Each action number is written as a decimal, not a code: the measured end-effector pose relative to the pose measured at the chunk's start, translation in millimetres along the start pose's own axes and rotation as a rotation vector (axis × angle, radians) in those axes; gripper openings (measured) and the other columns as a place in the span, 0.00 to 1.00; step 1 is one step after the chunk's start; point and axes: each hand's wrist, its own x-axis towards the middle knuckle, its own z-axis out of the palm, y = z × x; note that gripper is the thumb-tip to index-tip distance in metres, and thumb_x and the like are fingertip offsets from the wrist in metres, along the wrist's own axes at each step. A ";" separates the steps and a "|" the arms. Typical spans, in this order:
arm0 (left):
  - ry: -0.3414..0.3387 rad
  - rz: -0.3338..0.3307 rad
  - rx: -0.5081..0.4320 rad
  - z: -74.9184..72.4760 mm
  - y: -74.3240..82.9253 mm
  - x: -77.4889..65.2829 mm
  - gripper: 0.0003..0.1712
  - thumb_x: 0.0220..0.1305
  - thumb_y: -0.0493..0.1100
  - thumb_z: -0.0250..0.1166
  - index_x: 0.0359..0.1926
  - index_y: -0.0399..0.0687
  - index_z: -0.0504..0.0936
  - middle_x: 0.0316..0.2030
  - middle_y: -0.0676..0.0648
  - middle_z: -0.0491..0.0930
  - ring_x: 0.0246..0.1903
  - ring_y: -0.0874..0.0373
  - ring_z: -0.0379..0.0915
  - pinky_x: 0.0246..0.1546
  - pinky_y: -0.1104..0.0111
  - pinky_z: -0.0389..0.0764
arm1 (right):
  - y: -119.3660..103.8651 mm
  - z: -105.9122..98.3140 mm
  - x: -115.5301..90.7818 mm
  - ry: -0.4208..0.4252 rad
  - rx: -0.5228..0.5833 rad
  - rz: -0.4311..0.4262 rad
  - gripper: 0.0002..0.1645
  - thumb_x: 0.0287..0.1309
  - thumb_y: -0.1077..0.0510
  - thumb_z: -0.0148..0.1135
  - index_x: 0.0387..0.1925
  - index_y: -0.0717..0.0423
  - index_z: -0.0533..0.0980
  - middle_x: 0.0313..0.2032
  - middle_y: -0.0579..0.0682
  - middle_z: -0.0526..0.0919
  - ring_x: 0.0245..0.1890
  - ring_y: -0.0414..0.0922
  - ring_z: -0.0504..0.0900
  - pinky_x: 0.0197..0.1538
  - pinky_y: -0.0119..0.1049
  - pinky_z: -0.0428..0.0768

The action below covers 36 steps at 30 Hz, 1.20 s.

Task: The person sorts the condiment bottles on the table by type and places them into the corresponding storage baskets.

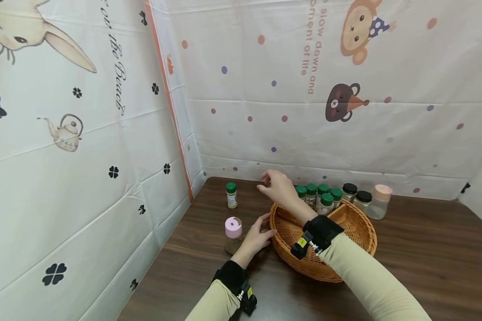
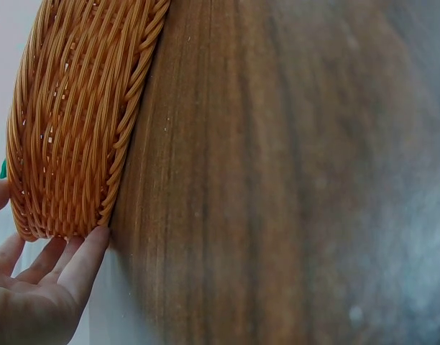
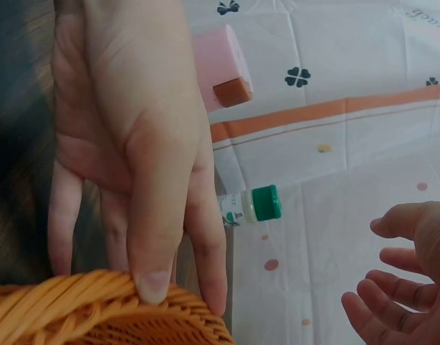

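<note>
At the left side of the round wicker basket (image 1: 365, 232), my left hand (image 1: 258, 236) grips the rim, thumb over the edge and fingers along the outer wall; the left wrist view shows these fingers against the weave. My right hand (image 1: 279, 189) hangs over the basket's back left with loosely bent fingers, holding nothing; it also shows in the right wrist view (image 3: 403, 277). Several green-capped seasoning bottles (image 1: 326, 205) cluster at the basket's back, partly hidden by my right arm. Left of my right hand stands another green-capped bottle (image 1: 231, 196), upright on the table.
A jar with a pink lid (image 1: 233, 229) stands just left of my left hand. Two black-lidded jars (image 1: 362, 201) and a taller jar with a peach lid (image 1: 379, 203) are behind the basket's right side. Printed cloth (image 1: 241, 133) hangs along the table's back and left.
</note>
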 end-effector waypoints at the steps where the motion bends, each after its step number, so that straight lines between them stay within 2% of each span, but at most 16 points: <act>1: 0.003 0.002 0.002 0.0 0.0 -0.1 0.34 0.70 0.38 0.60 0.75 0.49 0.61 0.71 0.35 0.63 0.68 0.39 0.67 0.56 0.42 0.78 | -1.4 1.5 1.8 -0.002 0.002 0.002 0.19 0.64 0.50 0.65 0.51 0.58 0.78 0.43 0.56 0.83 0.43 0.51 0.81 0.46 0.46 0.81; 9: 0.009 0.019 0.026 -1.9 -1.4 -0.4 0.34 0.70 0.38 0.60 0.74 0.49 0.62 0.71 0.35 0.63 0.66 0.38 0.69 0.55 0.43 0.79 | -10.1 15.2 19.0 -0.001 0.017 0.007 0.18 0.64 0.51 0.66 0.49 0.57 0.79 0.42 0.55 0.83 0.43 0.50 0.82 0.46 0.45 0.81; 16: 0.013 0.015 0.043 -2.1 1.3 -1.7 0.34 0.70 0.39 0.60 0.74 0.49 0.62 0.71 0.35 0.64 0.65 0.39 0.70 0.54 0.46 0.80 | -16.4 24.3 30.5 -0.002 0.003 -0.002 0.19 0.63 0.51 0.66 0.50 0.59 0.79 0.40 0.55 0.84 0.38 0.49 0.81 0.42 0.43 0.81; 21: 0.032 0.043 0.065 -0.3 0.1 -0.5 0.33 0.69 0.38 0.61 0.73 0.49 0.64 0.70 0.35 0.66 0.62 0.42 0.72 0.49 0.53 0.83 | -20.9 32.1 38.4 -0.029 -0.019 0.003 0.20 0.64 0.49 0.66 0.51 0.57 0.79 0.44 0.57 0.85 0.41 0.50 0.83 0.44 0.44 0.82; 26: 0.049 0.063 0.075 -0.4 0.6 -1.7 0.34 0.65 0.40 0.63 0.71 0.49 0.67 0.68 0.35 0.69 0.59 0.45 0.72 0.43 0.61 0.79 | -26.4 42.3 47.2 -0.049 -0.046 0.016 0.21 0.63 0.49 0.66 0.52 0.57 0.78 0.45 0.56 0.84 0.43 0.50 0.82 0.45 0.45 0.81; 30: 0.054 0.104 0.089 -1.5 -0.2 -2.4 0.35 0.62 0.37 0.63 0.70 0.46 0.68 0.67 0.34 0.70 0.60 0.45 0.72 0.44 0.64 0.77 | -29.6 49.3 52.6 -0.061 -0.066 0.019 0.21 0.63 0.48 0.66 0.52 0.57 0.78 0.46 0.56 0.83 0.44 0.50 0.82 0.46 0.45 0.81; 32: 0.051 0.138 0.106 -2.4 -1.2 -1.8 0.35 0.61 0.35 0.63 0.70 0.43 0.67 0.66 0.33 0.71 0.57 0.46 0.73 0.42 0.65 0.77 | -31.0 52.1 54.6 -0.064 -0.069 0.017 0.21 0.64 0.48 0.66 0.52 0.56 0.78 0.47 0.55 0.83 0.45 0.50 0.82 0.47 0.45 0.82; 36: 0.056 0.209 0.195 -4.5 -3.3 -0.2 0.32 0.63 0.36 0.63 0.69 0.39 0.68 0.63 0.33 0.75 0.55 0.46 0.74 0.47 0.62 0.77 | -32.3 57.7 58.4 -0.069 -0.059 0.002 0.20 0.64 0.50 0.66 0.52 0.57 0.78 0.50 0.56 0.83 0.48 0.51 0.82 0.51 0.46 0.81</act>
